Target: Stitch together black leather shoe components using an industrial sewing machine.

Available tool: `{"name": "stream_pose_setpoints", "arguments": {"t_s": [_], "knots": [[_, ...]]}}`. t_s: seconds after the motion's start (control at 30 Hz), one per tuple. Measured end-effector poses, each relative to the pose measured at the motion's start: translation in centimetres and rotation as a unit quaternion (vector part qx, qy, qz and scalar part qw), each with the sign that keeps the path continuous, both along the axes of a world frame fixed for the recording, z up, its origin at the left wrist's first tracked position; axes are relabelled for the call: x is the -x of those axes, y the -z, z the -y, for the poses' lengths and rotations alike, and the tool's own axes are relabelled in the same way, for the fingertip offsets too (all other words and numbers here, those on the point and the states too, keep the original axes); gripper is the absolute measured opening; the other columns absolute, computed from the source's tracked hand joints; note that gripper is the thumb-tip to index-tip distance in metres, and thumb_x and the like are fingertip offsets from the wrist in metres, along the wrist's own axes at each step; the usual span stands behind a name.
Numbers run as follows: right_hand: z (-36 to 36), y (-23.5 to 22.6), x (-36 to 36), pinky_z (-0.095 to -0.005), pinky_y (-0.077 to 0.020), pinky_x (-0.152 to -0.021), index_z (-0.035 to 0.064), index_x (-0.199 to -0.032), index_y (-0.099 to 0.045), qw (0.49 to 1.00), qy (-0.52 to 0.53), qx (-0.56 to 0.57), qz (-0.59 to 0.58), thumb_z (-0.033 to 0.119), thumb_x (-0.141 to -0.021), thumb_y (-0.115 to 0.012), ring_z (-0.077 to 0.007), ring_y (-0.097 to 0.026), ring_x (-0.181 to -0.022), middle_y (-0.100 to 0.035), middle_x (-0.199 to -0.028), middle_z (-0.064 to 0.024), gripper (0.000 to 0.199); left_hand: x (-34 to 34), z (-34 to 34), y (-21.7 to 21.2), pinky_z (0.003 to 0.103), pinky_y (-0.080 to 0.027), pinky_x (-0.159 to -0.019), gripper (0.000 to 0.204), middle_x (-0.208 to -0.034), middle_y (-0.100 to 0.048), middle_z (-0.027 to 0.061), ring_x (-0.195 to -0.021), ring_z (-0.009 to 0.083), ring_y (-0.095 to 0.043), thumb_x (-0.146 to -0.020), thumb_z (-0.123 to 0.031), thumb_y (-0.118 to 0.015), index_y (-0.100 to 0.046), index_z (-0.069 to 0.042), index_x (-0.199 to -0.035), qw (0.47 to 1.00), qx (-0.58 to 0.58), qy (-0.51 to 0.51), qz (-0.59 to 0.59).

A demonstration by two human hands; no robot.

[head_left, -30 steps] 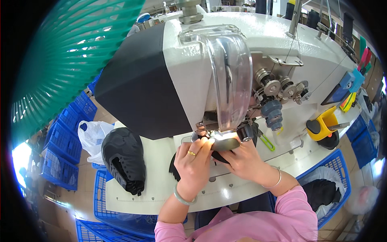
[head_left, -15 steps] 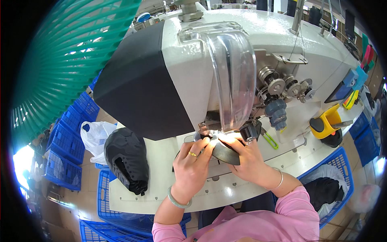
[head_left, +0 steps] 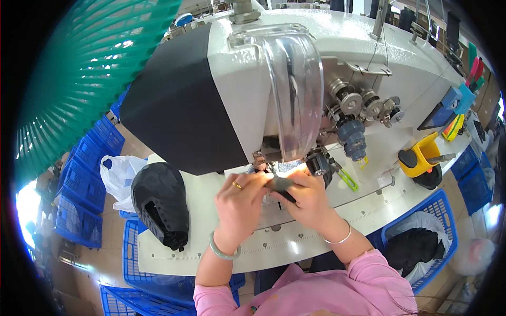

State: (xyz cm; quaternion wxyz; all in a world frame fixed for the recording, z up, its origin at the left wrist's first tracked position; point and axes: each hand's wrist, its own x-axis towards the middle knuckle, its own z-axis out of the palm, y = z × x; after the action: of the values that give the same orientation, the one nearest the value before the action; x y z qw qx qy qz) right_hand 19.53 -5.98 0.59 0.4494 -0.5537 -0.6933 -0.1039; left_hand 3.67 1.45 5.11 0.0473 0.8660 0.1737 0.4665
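Note:
A dark grey piece of fabric (head_left: 281, 184) is pinched between my two hands, just in front of the needle area of a white sewing machine (head_left: 237, 79). My left hand (head_left: 241, 199), with a ring and a bracelet at the wrist, grips its left end with closed fingers. On the other end my right hand (head_left: 308, 197) is closed too, thumb and fingers pressed on the fabric. The presser foot (head_left: 259, 159) sits right above my left fingertips. Lamp light falls on the fingers and hides some detail of the fabric's edge.
Left on the table lies a stack of black shoe uppers (head_left: 159, 203), beside a white plastic bag (head_left: 118, 179). Green-handled snips (head_left: 348, 180) and a yellow holder (head_left: 421, 158) stand right. A blue basket (head_left: 448, 216) holds black pieces. A green fan guard (head_left: 79, 79) fills the upper left.
The fabric has been turned and folded, so less of its surface shows. Both hands have shifted a little, the left one to the left. The whole view has moved slightly.

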Motion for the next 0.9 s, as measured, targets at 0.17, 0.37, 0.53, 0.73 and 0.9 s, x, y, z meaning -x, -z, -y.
{"name": "stream_pose_setpoints", "arguments": {"t_s": [0.17, 0.37, 0.53, 0.73, 0.9], "knots": [[-0.5, 0.2, -0.3, -0.0387, -0.0321, -0.076, 0.0095, -0.094, -0.073, 0.998, -0.027, -0.030, -0.039, 0.025, -0.072, -0.077, -0.0247, -0.049, -0.084, -0.062, -0.091, 0.0020, 0.027, -1.3, -0.1, 0.6, 0.035, -0.046, -0.062, 0.016, -0.081, -0.064, 0.0077, -0.069, 0.0270, -0.057, -0.073, -0.002, -0.071, -0.070, -0.004, -0.089, 0.989, 0.130, -0.010, 0.073], [1.0, -0.4, -1.0, -0.0406, -0.0346, -0.081, 0.0105, -0.098, -0.070, 0.998, -0.063, -0.014, 0.004, 0.016, -0.069, -0.076, -0.0262, -0.050, -0.090, -0.059, -0.105, -0.0011, 0.031, -0.7, 0.3, 0.7, 0.035, -0.048, -0.061, 0.023, -0.086, -0.064, 0.0050, -0.071, 0.0244, -0.056, -0.067, -0.001, -0.073, -0.068, -0.004, -0.089, 0.999, -0.039, -0.007, -0.005], [1.8, -0.1, -1.1, -0.0471, -0.0392, -0.089, 0.0063, -0.104, -0.065, 0.999, -0.044, -0.003, 0.031, 0.004, -0.057, -0.069, -0.0300, -0.051, -0.104, -0.056, -0.110, -0.0088, 0.047, 0.3, 0.0, 0.7, 0.035, -0.051, -0.066, 0.031, -0.092, -0.064, 0.0054, -0.079, 0.0267, -0.059, -0.060, 0.004, -0.072, -0.070, -0.003, -0.090, 0.997, -0.071, 0.025, -0.027], [1.8, -0.8, -1.0, -0.0456, -0.0424, -0.087, 0.0046, -0.094, -0.067, 0.998, -0.010, -0.034, 0.053, 0.002, -0.056, -0.067, -0.0284, -0.055, -0.103, -0.061, -0.098, -0.0051, 0.039, 0.5, -0.1, -0.2, 0.032, -0.054, -0.066, 0.029, -0.092, -0.064, 0.0031, -0.087, 0.0239, -0.061, -0.063, -0.001, -0.070, -0.070, -0.005, -0.092, 0.991, -0.105, 0.025, -0.073], [1.4, -0.5, -1.1, -0.0449, -0.0429, -0.086, 0.0045, -0.091, -0.067, 0.997, 0.000, -0.057, 0.046, 0.002, -0.056, -0.067, -0.0272, -0.057, -0.100, -0.062, -0.093, -0.0040, 0.035, 0.2, 0.3, -0.4, 0.035, -0.054, -0.070, 0.033, -0.093, -0.063, 0.0047, -0.085, 0.0268, -0.060, -0.060, 0.003, -0.073, -0.070, -0.005, -0.092, 0.995, -0.064, 0.015, -0.080]]}}
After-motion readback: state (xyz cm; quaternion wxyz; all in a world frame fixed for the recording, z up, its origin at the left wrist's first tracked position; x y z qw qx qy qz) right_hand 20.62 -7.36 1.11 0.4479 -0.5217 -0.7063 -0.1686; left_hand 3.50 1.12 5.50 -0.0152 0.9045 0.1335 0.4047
